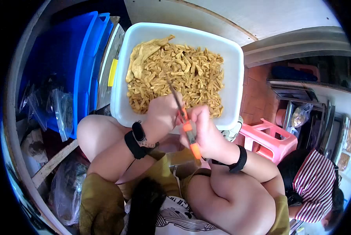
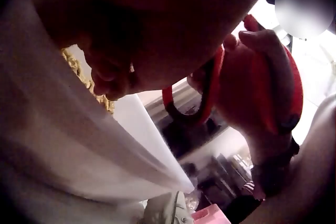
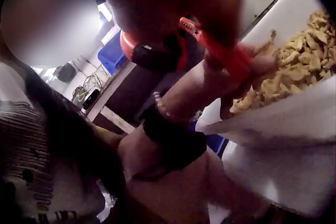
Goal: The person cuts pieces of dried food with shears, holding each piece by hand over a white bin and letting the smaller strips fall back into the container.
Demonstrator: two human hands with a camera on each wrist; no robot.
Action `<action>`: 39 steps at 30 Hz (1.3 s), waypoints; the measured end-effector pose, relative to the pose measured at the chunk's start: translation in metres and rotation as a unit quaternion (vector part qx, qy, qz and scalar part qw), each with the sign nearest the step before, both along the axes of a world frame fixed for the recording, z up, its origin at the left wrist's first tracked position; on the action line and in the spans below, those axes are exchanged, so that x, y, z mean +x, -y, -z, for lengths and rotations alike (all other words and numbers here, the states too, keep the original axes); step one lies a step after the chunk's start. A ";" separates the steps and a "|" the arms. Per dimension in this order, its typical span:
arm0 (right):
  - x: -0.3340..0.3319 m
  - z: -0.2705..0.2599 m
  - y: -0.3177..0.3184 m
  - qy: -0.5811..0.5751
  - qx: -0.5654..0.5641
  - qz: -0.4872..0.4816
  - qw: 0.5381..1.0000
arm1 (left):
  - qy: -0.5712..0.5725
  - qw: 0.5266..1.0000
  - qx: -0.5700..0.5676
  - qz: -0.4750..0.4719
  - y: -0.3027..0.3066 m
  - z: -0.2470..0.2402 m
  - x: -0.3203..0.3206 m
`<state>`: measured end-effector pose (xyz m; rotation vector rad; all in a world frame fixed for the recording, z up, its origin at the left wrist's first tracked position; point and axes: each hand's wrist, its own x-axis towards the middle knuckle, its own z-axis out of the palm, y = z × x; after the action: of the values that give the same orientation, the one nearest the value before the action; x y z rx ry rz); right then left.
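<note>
My right hand (image 1: 205,135) grips a pair of scissors (image 1: 188,129) by the orange handles, with the dark blades pointing forward over the tub. Beside it, my left hand (image 1: 165,113) is lowered over the near side of the tub, fingers curled down and drawn together. In the right wrist view a wrinkled yellow-brown strip (image 3: 271,40) sticks out at the left fingertips; the rest of it is hidden. The white plastic tub (image 1: 234,74) holds many short cut pieces (image 1: 195,74) of the same stuff. Longer uncut strips (image 1: 146,55) lie in its far left corner.
Blue plastic crates (image 1: 70,66) stand left of the tub, with clear plastic bags (image 1: 62,107) against them. On the right is a pink stool (image 1: 267,137). Another person in a striped top (image 1: 316,180) is at the lower right. Shelving (image 1: 312,94) lies beyond.
</note>
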<state>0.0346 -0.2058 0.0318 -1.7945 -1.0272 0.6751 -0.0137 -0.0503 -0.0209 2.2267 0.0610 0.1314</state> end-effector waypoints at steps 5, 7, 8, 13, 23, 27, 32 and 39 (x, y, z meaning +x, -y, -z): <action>0.001 0.000 0.003 -0.013 -0.039 -0.025 0.999 | -0.025 1.000 -0.011 -0.006 0.002 0.003 0.003; 0.005 0.008 -0.002 -0.045 0.071 0.054 0.995 | -0.127 0.991 0.028 0.007 0.001 -0.009 0.005; 0.004 0.007 -0.005 -0.062 0.071 0.080 0.992 | -0.093 0.993 0.068 -0.003 0.003 0.007 0.004; 0.000 0.007 0.001 0.052 0.003 -0.003 0.999 | -0.106 0.990 -0.078 -0.049 0.006 0.028 0.004; 0.003 0.007 0.004 -0.015 0.008 0.014 1.000 | -0.106 0.988 0.116 0.012 0.006 0.011 0.000; 0.001 0.004 0.000 -0.026 -0.015 -0.071 0.997 | -0.109 0.982 0.146 0.042 0.007 0.021 0.000; 0.005 0.003 0.006 -0.104 0.002 -0.041 0.994 | -0.119 0.988 0.100 0.002 0.001 0.009 0.006; 0.019 0.010 0.032 -0.007 0.007 0.175 0.984 | -0.129 0.960 -0.245 -0.045 -0.037 -0.011 0.006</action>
<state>0.0533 -0.2378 0.0219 -1.8939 -0.6786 0.4599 -0.0076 -0.0133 -0.0095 1.7331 0.3049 -0.1163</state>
